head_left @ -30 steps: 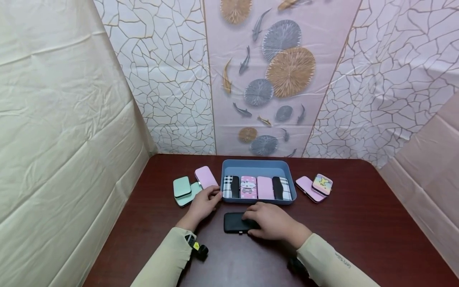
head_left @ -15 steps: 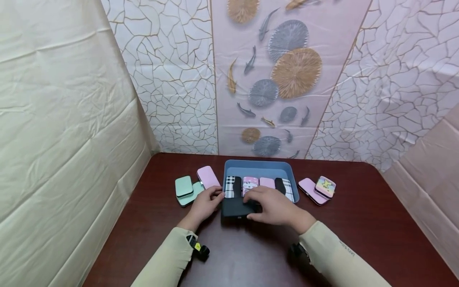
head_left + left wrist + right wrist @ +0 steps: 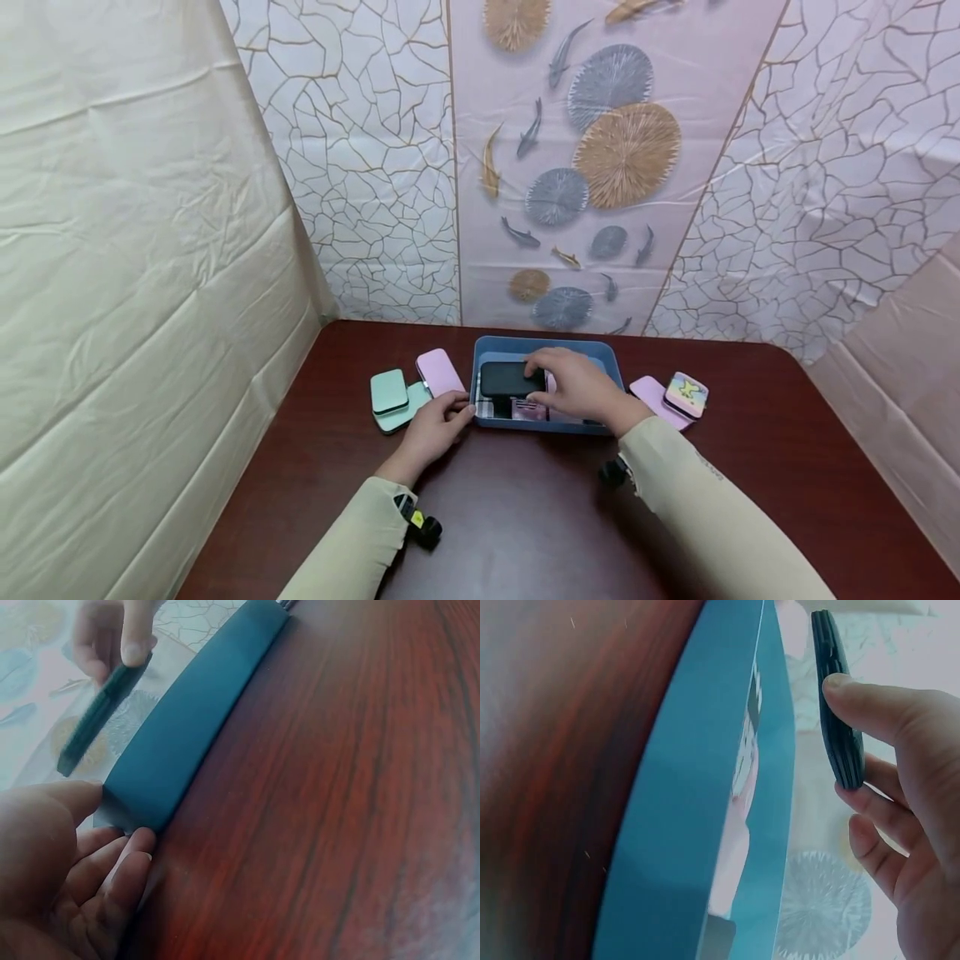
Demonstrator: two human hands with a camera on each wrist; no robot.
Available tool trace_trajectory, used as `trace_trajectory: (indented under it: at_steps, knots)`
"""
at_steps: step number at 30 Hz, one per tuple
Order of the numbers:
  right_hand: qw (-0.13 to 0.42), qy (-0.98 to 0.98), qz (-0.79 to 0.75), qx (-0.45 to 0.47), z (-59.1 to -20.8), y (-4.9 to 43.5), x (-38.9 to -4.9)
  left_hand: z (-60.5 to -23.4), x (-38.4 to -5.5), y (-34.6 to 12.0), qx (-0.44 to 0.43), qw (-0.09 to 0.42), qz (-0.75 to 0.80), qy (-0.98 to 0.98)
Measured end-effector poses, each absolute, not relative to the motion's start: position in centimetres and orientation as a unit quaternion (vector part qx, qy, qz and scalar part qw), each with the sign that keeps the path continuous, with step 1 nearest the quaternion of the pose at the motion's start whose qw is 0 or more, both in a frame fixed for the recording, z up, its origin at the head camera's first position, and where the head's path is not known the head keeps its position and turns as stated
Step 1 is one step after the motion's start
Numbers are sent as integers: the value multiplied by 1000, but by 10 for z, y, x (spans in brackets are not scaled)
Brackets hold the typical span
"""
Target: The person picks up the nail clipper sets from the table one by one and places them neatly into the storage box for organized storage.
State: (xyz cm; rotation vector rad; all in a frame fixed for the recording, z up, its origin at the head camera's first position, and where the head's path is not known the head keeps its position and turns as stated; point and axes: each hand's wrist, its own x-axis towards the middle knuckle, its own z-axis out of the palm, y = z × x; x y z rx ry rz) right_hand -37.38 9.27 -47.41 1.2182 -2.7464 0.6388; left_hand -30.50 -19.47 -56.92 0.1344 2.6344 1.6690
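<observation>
My right hand pinches a flat black case between thumb and fingers, holding it over the blue tray. In the right wrist view, the case shows its narrow edge and stands clear above the tray's rim. My left hand holds the tray's near left corner; the left wrist view shows the thumb and curled fingers touching the tray wall there. Plaid-and-black and pink cases lie in a row inside the tray, partly hidden beneath the black case and my right hand.
Left of the tray lie a pink case and two mint green cases, the smaller one resting on the larger. On the right, a colourful square case overlaps a pink case. Patterned cloth walls stand behind the table.
My right hand has lifted the black case off the table and carried it forward over the tray. My left hand has stayed at the tray's corner.
</observation>
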Motion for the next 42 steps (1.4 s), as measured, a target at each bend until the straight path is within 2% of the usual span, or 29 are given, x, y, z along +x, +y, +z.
trace_trajectory:
  at_steps: [15, 23, 42]
  knots:
    - [29, -922, 178, 344, -482, 80, -417, -576, -308, -191, 39, 6, 516, 856]
    - [3, -938, 161, 306, -494, 78, -431, -577, -305, -192, 40, 2, 516, 856]
    - [-7, -939, 146, 313, -508, 70, -445, -572, -304, -194, 32, 1, 516, 856]
